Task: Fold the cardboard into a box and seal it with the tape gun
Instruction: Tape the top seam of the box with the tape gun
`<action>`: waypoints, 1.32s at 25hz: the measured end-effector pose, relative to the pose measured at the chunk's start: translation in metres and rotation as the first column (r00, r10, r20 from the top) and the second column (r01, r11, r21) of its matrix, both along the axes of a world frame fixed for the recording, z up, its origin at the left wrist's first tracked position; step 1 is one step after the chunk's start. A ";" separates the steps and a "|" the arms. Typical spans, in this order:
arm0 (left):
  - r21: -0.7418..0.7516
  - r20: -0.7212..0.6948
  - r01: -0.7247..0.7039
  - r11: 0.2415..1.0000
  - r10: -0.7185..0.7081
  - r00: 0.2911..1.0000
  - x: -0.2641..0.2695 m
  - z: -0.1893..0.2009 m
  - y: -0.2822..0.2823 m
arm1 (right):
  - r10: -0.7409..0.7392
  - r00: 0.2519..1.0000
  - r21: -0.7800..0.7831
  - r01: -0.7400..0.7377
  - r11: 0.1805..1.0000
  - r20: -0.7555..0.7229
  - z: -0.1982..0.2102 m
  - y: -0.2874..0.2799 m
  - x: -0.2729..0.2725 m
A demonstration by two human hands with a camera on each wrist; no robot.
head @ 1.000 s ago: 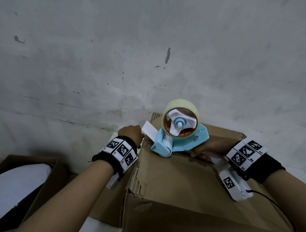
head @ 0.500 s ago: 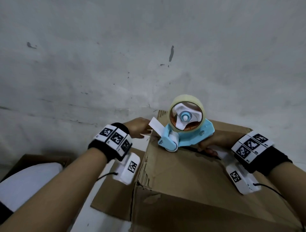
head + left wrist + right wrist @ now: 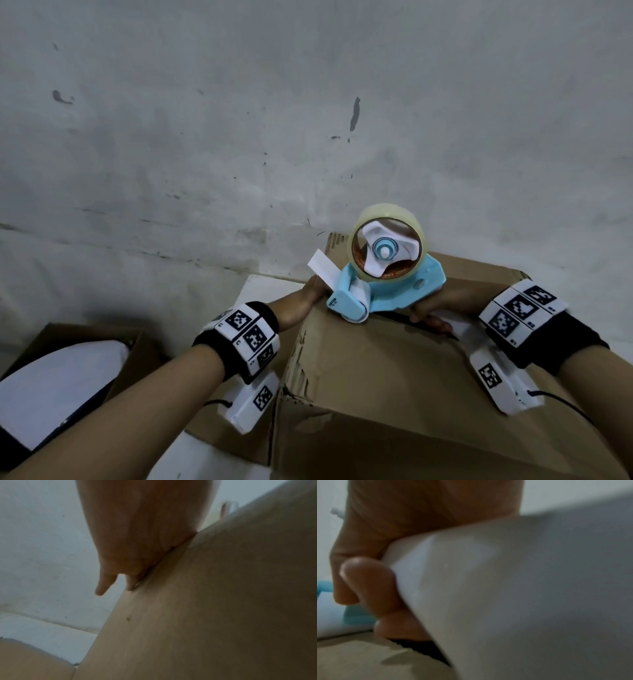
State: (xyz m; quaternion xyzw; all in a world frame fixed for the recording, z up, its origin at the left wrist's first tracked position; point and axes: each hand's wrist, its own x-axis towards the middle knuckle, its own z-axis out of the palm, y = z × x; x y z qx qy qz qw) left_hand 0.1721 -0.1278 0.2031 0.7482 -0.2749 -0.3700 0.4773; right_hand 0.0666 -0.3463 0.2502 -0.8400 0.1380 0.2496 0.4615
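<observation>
A brown cardboard box [image 3: 376,377] stands with its top flaps down. A light blue tape gun [image 3: 404,291] with a clear tape roll [image 3: 383,210] sits at the top's far left edge, its nose at the corner. My right hand [image 3: 431,305] grips the gun's white handle [image 3: 471,588], fingers [image 3: 368,581] curled round it. My left hand [image 3: 301,298] lies against the box's left side just below the gun's nose. In the left wrist view its palm [image 3: 137,547] presses flat on the cardboard [image 3: 205,601]. A white tab [image 3: 320,265] sticks out from the nose above that hand.
A stained grey-white wall [image 3: 239,137] rises close behind the box. At the lower left stands another open carton [image 3: 144,346] holding something white. A loose cardboard flap [image 3: 219,435] lies on the floor under my left wrist.
My left hand has dropped from the white tab down to the box's left side and now presses there. The tape gun and right hand have hardly moved.
</observation>
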 end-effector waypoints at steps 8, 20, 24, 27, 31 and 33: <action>-0.097 0.135 -0.031 0.995 0.044 0.990 0.015 -0.009 -0.023 | 0.035 0.998 -0.005 -0.035 0.999 0.055 0.003 0.003 -0.003; 0.105 0.302 -0.056 0.993 0.022 0.953 0.016 -0.004 -0.030 | 0.027 0.984 0.002 -0.028 1.000 0.175 0.025 -0.010 -0.036; 0.157 0.321 -0.064 0.985 0.010 0.947 0.022 -0.006 -0.031 | -0.154 0.960 0.008 0.157 0.988 0.233 0.040 -0.053 -0.082; 0.176 0.356 -0.069 0.982 0.002 0.935 0.020 -0.009 -0.038 | -0.344 0.906 0.039 0.345 0.938 0.246 0.034 -0.092 -0.120; 0.239 0.451 -0.105 0.965 -0.015 0.892 0.015 -0.007 -0.040 | -0.370 0.883 -0.008 0.388 0.922 0.288 0.012 -0.093 -0.126; 0.373 0.532 -0.173 0.912 -0.057 0.845 0.012 -0.002 -0.039 | -0.391 0.876 0.046 0.395 0.918 0.282 0.008 -0.091 -0.121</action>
